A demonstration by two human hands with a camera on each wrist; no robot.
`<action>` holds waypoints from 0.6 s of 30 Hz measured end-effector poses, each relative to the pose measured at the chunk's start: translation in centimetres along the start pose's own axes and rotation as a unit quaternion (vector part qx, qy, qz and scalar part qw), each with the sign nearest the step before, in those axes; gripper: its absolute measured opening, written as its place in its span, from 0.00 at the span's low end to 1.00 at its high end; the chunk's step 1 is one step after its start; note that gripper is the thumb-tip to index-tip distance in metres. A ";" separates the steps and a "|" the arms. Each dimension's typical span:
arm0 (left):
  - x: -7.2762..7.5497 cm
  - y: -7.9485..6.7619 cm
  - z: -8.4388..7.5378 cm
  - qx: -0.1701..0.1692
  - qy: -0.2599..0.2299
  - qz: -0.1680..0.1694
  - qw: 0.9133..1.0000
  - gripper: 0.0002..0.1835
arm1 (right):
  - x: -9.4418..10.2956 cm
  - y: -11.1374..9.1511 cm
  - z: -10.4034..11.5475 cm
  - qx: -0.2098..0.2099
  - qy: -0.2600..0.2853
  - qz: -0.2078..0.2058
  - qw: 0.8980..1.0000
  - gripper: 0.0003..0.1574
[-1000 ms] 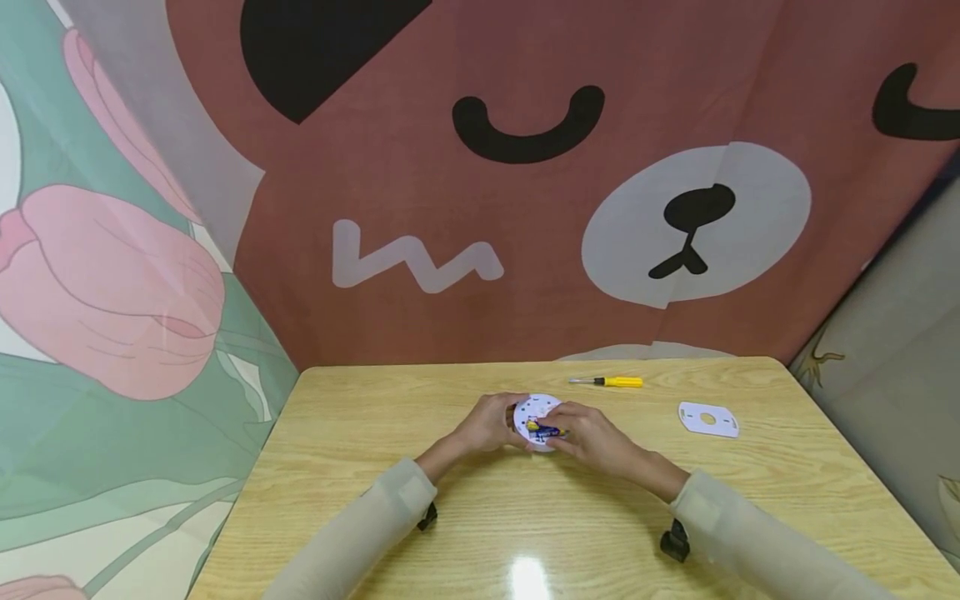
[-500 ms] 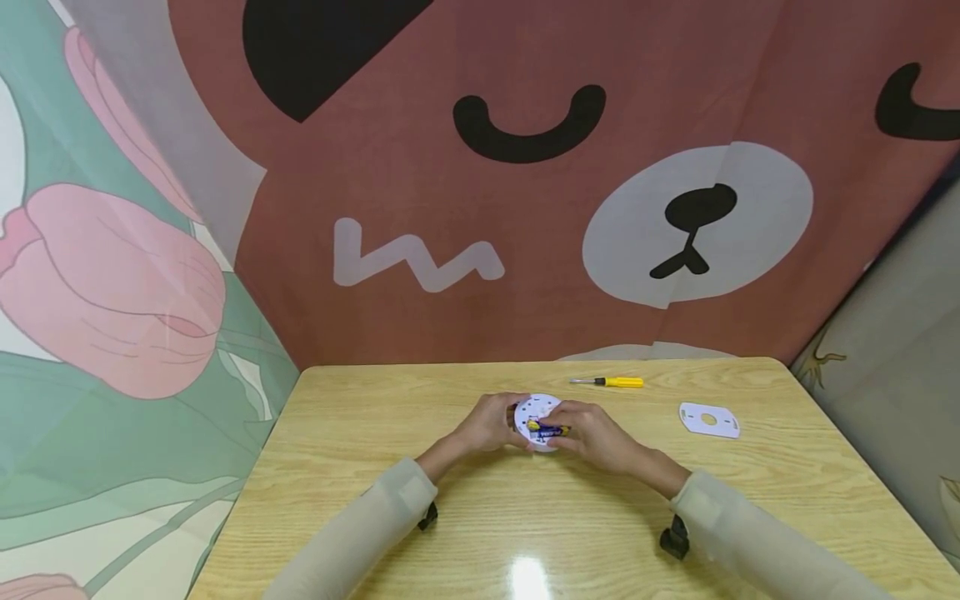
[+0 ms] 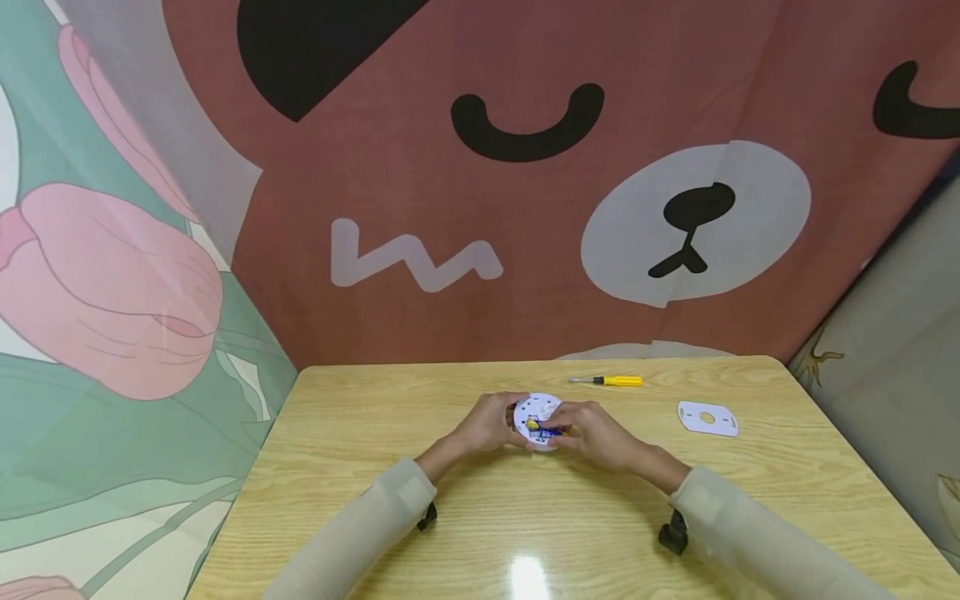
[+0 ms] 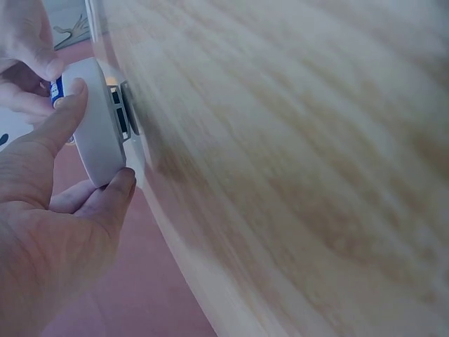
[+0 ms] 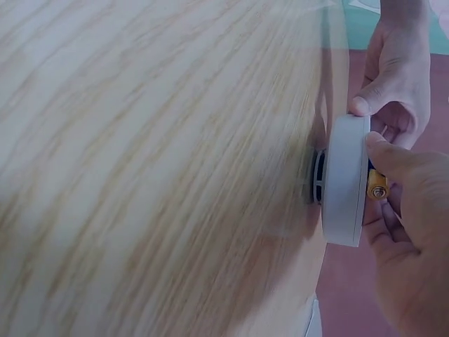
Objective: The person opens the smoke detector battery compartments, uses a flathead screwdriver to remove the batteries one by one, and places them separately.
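Note:
A round white smoke detector [image 3: 534, 404] is held just above the wooden table, its back face up and its slotted vent part [image 4: 121, 112] facing the tabletop. My left hand [image 3: 489, 423] grips its rim from the left, thumb on the near side and fingers round the far side. My right hand [image 3: 596, 439] pinches a blue and yellow battery [image 5: 379, 185] at the detector's back face. The battery's end with a round metal contact shows in the right wrist view; the rest is largely covered by the right fingers.
A yellow-handled screwdriver [image 3: 619, 381] lies near the table's back edge. To the right rests a flat white mounting plate [image 3: 707, 419] with a round centre hole. A printed cloth [image 3: 420, 325] hangs right behind the table [image 3: 360, 417].
The battery has turned slightly in my right fingers, and less of its pale lettering shows. Both hands and the smoke detector stay in nearly the same place.

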State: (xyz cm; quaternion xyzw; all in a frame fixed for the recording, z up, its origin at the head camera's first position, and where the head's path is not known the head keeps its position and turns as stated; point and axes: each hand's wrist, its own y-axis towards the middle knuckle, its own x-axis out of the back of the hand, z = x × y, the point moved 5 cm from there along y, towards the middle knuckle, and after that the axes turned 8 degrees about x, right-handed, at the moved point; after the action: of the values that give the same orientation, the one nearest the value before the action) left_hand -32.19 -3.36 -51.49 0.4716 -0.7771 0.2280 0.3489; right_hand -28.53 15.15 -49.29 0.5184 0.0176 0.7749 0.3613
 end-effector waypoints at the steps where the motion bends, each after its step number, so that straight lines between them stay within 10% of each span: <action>1: 0.0 0.0 0.0 0.000 -0.001 0.000 1.000 0.49 | 0.0 0.0 0.0 -0.002 0.005 0.001 1.000 0.16; 18: 0.0 -0.1 -0.4 -0.023 0.010 -0.003 1.000 0.48 | 0.2 -0.6 -2.2 -0.078 0.114 -0.058 0.989 0.12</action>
State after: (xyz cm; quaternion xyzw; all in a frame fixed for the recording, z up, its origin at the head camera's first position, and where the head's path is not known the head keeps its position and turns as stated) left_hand -31.99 -3.19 -51.22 0.4628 -0.7774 0.2137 0.3685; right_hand -30.04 16.45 -50.42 0.3951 0.0282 0.8059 0.4401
